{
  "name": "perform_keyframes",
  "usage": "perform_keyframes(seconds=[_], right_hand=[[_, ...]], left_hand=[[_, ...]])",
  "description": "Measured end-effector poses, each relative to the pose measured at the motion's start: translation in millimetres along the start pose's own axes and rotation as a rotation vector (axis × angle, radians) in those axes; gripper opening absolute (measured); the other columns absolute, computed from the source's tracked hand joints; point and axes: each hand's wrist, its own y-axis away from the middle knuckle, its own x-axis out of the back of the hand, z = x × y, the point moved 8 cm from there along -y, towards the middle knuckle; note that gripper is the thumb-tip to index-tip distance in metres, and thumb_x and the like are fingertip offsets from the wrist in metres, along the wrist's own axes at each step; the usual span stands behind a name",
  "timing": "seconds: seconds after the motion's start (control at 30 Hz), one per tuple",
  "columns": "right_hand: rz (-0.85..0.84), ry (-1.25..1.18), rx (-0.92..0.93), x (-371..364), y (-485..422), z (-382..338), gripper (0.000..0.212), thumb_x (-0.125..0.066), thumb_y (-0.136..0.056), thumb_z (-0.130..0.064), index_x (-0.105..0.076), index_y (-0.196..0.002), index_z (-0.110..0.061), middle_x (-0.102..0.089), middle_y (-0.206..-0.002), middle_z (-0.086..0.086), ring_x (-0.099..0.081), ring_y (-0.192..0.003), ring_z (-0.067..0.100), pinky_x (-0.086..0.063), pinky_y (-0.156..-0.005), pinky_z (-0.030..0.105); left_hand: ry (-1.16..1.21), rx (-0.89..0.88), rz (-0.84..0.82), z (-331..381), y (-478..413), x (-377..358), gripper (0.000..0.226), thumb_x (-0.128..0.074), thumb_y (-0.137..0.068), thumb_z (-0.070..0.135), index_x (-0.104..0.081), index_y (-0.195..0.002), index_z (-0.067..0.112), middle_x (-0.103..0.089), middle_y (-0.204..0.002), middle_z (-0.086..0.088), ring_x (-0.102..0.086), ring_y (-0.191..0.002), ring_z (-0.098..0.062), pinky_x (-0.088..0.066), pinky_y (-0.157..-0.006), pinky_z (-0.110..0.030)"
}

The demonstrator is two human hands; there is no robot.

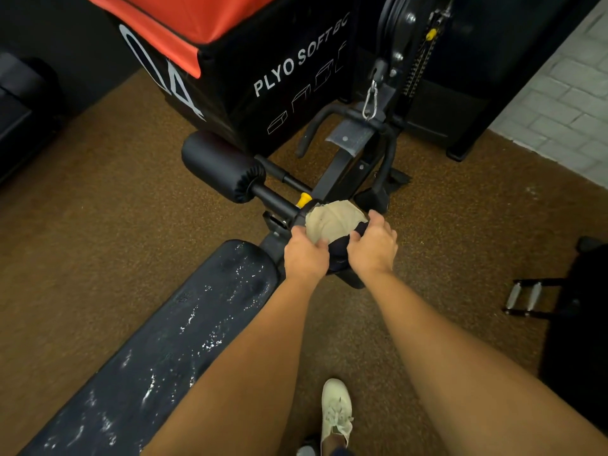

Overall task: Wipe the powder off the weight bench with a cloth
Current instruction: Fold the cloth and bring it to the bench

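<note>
Hands were both at the far end of the weight bench [154, 366], arms stretched forward. Left hand [306, 255] gripped the near left edge of the cloth [332, 222], fingers curled under, thumb on top of the fabric. Right hand [373, 245] was curled over the right roller pad [342, 250], thumb on bare black vinyl, fingertips at the cloth's right edge; could not tell whether they also pinched the fabric.

Cloth was beige, crumpled, draped over the top of that roller pad, just beyond the end of the bench seat and not touching it. Powder [210, 343] lay in white flecks and streaks along the black seat, from the far end down to the lower left corner of the view.

Yellow knob [304, 199] sat just beyond the cloth on the bench frame. Left roller pad [220, 166] stuck out to the left on its bar. Behind it stood a black plyo box [279, 77] with an orange top, lettered "PLYO SOFT". Carabiner [370, 100] hung from the cable machine above the bench's front frame.

Floor [115, 209] was brown speckled rubber. One pale lace-up shoe [335, 409] stood on it between the forearms. Cable handle [526, 296] with metal grips lay at the right. White brick wall [566, 93] was at the upper right.
</note>
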Motion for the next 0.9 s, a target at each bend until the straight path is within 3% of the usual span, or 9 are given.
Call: perform_keyframes(seconds=[0.27, 0.43, 0.5, 0.57, 0.67, 0.77, 0.9], right_hand=[[0.052, -0.175, 0.129, -1, 25, -23, 0.038, -0.059, -0.089, -0.005, -0.053, -0.125, -0.011, -0.051, -0.126, 0.01, -0.055, -0.112, 0.029, -0.045, -0.089, 0.036], [0.008, -0.217, 0.23, -29, 55, -37, 0.032, -0.06, -0.088, -0.005, -0.05, -0.118, -0.012, -0.06, -0.118, 0.01, -0.059, -0.108, 0.027, -0.051, -0.086, 0.038], [-0.012, -0.211, 0.272, -43, 68, -42, 0.032, -0.06, -0.088, -0.006, -0.048, -0.118, -0.012, -0.062, -0.115, 0.01, -0.061, -0.106, 0.027, -0.053, -0.085, 0.042], [-0.037, -0.209, 0.291, -59, 78, -46, 0.033, -0.062, -0.088, -0.007, -0.049, -0.118, -0.014, -0.062, -0.116, 0.009, -0.061, -0.107, 0.026, -0.054, -0.084, 0.041], [-0.107, -0.194, 0.268, -88, 90, -47, 0.037, -0.062, -0.089, -0.009, -0.049, -0.123, -0.016, -0.06, -0.121, 0.007, -0.058, -0.113, 0.024, -0.054, -0.088, 0.038], [-0.19, -0.183, 0.22, -119, 99, -44, 0.042, -0.06, -0.09, -0.006, -0.049, -0.129, -0.017, -0.058, -0.127, 0.007, -0.055, -0.12, 0.024, -0.048, -0.093, 0.034], [-0.265, -0.177, 0.167, -152, 103, -36, 0.048, -0.06, -0.088, 0.0, -0.049, -0.131, -0.019, -0.056, -0.129, 0.008, -0.053, -0.12, 0.025, -0.044, -0.084, 0.025]], left_hand=[[0.131, -0.041, 0.036, -20, 2, 16, 0.023, -0.063, -0.087, 0.015, -0.053, -0.107, 0.016, -0.059, -0.105, -0.006, -0.058, -0.098, -0.023, -0.051, -0.086, -0.042], [0.216, -0.076, 0.092, -56, 8, 44, 0.027, -0.06, -0.088, 0.007, -0.05, -0.11, 0.018, -0.059, -0.096, 0.007, -0.058, -0.094, -0.013, -0.047, -0.08, -0.024], [0.24, -0.084, 0.111, -74, 9, 56, 0.03, -0.062, -0.087, 0.006, -0.052, -0.112, 0.02, -0.062, -0.093, 0.011, -0.06, -0.089, -0.006, -0.043, -0.07, -0.008], [0.235, -0.073, 0.132, -92, 10, 68, 0.03, -0.063, -0.088, 0.008, -0.056, -0.114, 0.021, -0.065, -0.092, 0.01, -0.059, -0.082, 0.002, -0.04, -0.063, -0.001], [0.206, -0.04, 0.156, -122, 9, 83, 0.027, -0.061, -0.09, 0.013, -0.061, -0.117, 0.019, -0.069, -0.096, 0.005, -0.06, -0.08, -0.002, -0.045, -0.07, -0.008], [0.174, 0.012, 0.168, -155, 4, 90, 0.03, -0.058, -0.091, 0.012, -0.062, -0.12, 0.017, -0.07, -0.1, 0.002, -0.064, -0.09, -0.012, -0.052, -0.085, -0.031], [0.203, 0.054, 0.183, -197, -7, 93, 0.03, -0.06, -0.088, 0.006, -0.064, -0.116, 0.016, -0.071, -0.097, 0.006, -0.066, -0.089, -0.007, -0.054, -0.085, -0.028]])
